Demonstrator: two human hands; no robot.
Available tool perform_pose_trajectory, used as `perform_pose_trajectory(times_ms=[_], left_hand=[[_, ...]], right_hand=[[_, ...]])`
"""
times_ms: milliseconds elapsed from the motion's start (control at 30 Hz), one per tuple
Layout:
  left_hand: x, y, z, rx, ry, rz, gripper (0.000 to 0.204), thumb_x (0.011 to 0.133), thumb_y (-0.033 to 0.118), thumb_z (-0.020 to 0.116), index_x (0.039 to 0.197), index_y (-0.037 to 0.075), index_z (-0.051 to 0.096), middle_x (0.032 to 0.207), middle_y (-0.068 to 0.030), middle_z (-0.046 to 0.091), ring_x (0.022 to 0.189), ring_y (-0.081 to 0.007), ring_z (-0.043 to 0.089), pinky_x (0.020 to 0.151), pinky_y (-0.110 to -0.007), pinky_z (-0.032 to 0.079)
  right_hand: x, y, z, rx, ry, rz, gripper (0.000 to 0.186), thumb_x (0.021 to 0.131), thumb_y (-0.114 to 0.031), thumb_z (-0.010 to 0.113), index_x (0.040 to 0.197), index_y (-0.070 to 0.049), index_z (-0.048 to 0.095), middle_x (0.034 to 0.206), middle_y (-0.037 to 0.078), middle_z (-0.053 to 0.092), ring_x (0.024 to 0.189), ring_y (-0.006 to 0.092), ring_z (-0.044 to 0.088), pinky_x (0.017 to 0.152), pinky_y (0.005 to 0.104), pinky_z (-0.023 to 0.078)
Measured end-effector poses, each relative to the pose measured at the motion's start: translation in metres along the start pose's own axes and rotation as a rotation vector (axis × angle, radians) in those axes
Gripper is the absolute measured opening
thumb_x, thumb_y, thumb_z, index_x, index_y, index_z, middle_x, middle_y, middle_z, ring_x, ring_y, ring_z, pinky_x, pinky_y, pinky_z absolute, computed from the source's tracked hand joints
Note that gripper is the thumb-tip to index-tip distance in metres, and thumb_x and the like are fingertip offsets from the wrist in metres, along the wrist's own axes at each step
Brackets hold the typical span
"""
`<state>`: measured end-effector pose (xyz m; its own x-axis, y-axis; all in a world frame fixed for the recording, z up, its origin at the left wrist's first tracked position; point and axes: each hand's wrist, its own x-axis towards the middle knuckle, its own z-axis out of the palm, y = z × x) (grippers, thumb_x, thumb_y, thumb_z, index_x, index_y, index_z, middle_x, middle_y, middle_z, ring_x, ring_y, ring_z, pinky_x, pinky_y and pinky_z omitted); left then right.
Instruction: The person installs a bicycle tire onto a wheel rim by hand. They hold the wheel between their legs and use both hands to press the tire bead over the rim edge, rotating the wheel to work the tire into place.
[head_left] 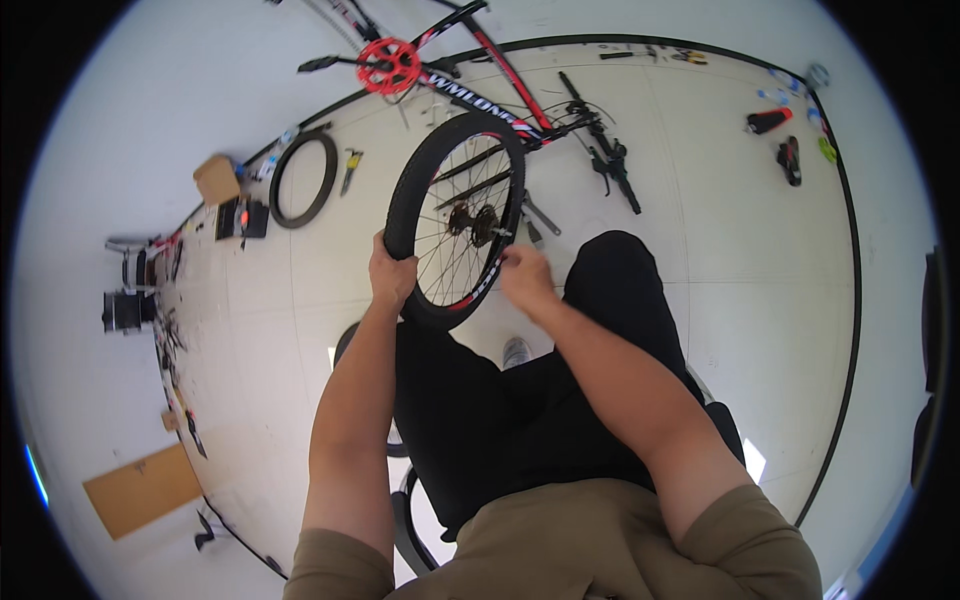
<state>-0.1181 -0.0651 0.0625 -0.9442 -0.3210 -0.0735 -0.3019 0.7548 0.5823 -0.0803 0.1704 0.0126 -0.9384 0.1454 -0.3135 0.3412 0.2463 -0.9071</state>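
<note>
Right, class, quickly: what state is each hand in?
Left hand: holding the bicycle wheel.
Right hand: curled at its edge; whether gripping cannot be told.

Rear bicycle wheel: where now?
Head view, just left of centre: the rear bicycle wheel is between the left hand, gripping its left side, and the right hand at its right edge, bicycle frame beyond.

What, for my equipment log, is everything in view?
Bicycle wheel: 1, black, centre
Bicycle frame: 1, black-red, top
Chainring: 1, red, on frame
Handlebar: 1, black, beside frame
Loose tyre: 1, black, left floor
Cardboard box: 1, brown, left
Panel: 1, tan, lower left
Tubular object: 1, red-black, right floor
Smaller items: uncounted, mixed, floor edges
Trousers: 1, black, below wheel
Shirt: 1, olive, bottom
Left grip: 1, bare, wheel's left
Right grip: 1, bare, wheel's right
</note>
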Motion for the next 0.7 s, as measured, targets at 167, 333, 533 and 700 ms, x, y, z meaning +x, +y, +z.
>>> perform_pose_trajectory(times_ms=[167, 333, 533, 700], left_hand=[[-0.021, -0.029, -0.022, 0.067, -0.019, -0.141, 0.071, 0.077, 0.008, 0.077, 0.142, 0.012, 0.050, 0.116, -0.0243, 0.070, 0.110, -0.0425, 0.067, 0.096, -0.048, 0.053], [-0.030, -0.047, -0.027, 0.114, -0.028, -0.187, 0.073, 0.079, 0.009, 0.079, 0.145, 0.017, 0.048, 0.121, -0.0242, 0.070, 0.115, -0.0446, 0.065, 0.099, -0.050, 0.052], [-0.035, -0.049, -0.025, 0.055, -0.055, -0.112, 0.070, 0.081, 0.004, 0.077, 0.144, 0.016, 0.050, 0.122, -0.0251, 0.069, 0.117, -0.0436, 0.065, 0.099, -0.049, 0.052], [-0.034, -0.050, -0.018, 0.034, -0.046, -0.043, 0.068, 0.080, 0.001, 0.076, 0.142, 0.015, 0.051, 0.119, -0.0258, 0.068, 0.115, -0.0445, 0.064, 0.099, -0.049, 0.052]], right_hand=[[0.024, -0.045, -0.052, 0.510, -0.089, 0.323, 0.042, 0.091, -0.003, 0.063, 0.131, 0.008, 0.059, 0.108, 0.018, 0.070, 0.092, 0.0244, 0.071, 0.080, 0.0369, 0.060], [0.051, -0.052, -0.102, 0.828, -0.108, 0.283, 0.048, 0.094, -0.002, 0.060, 0.139, 0.010, 0.047, 0.116, 0.021, 0.067, 0.093, 0.0254, 0.070, 0.079, 0.0381, 0.062], [0.054, -0.055, -0.098, 0.677, -0.084, 0.267, 0.052, 0.091, -0.002, 0.061, 0.140, 0.010, 0.048, 0.118, 0.020, 0.066, 0.093, 0.0237, 0.069, 0.080, 0.0361, 0.061], [0.051, -0.048, -0.083, 0.338, -0.003, 0.088, 0.058, 0.086, 0.001, 0.059, 0.143, 0.004, 0.052, 0.124, 0.017, 0.065, 0.092, 0.0205, 0.067, 0.074, 0.0319, 0.057]])
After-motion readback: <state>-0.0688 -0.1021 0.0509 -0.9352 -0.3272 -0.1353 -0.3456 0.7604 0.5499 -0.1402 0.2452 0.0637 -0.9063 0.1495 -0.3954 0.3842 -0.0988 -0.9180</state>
